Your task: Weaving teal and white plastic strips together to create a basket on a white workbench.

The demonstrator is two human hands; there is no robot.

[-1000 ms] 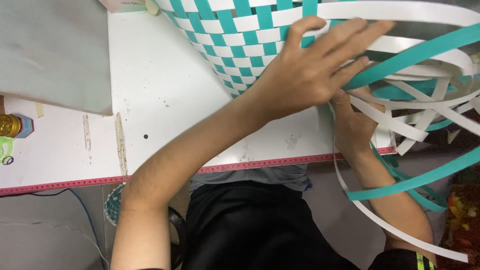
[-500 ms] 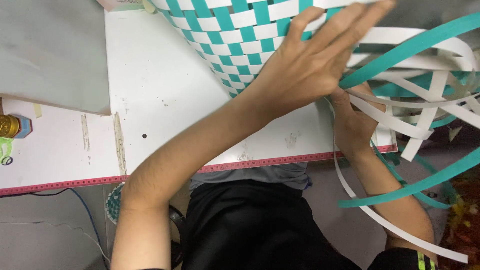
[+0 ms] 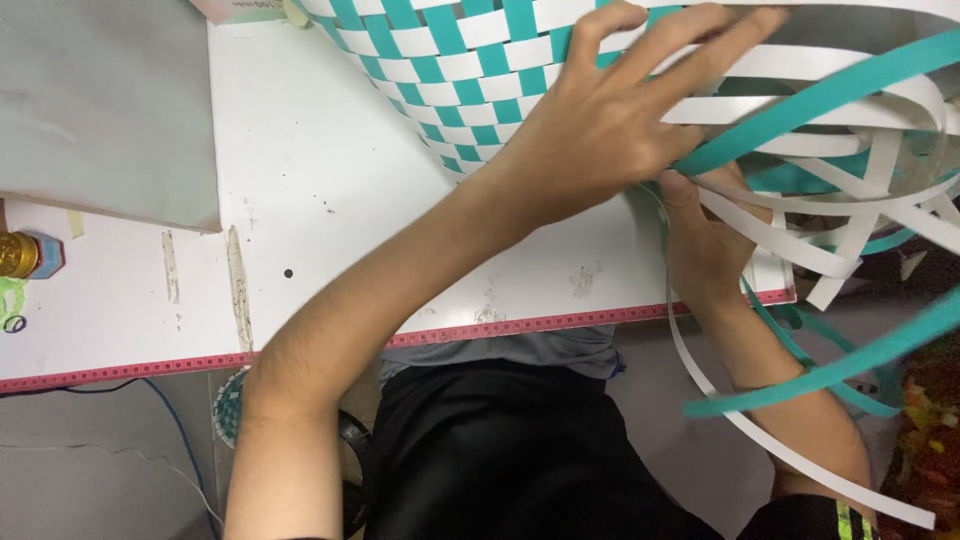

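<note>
A half-woven basket (image 3: 450, 60) of teal and white strips lies on its side on the white table (image 3: 320, 200). Its unwoven strips fan out to the right. My left hand (image 3: 610, 120) reaches across and presses on the woven wall where the loose strips begin, fingers spread. Just below it, at the table's front right corner, my right hand (image 3: 700, 245) is partly hidden under the strips, its fingers closed on a white strip (image 3: 770, 235). A long teal strip (image 3: 830, 95) runs out from under my left hand.
A pink measuring tape (image 3: 130, 368) edges the table's front. A grey board (image 3: 100, 110) lies at the left, with a gold-capped item (image 3: 20, 255) beside it. Loose teal (image 3: 850, 365) and white (image 3: 800, 460) strips hang off the right side over my lap.
My left hand has slid slightly up and right along the basket wall. The loose teal strips at the right have swung, and the right hand has stayed near the table corner.
</note>
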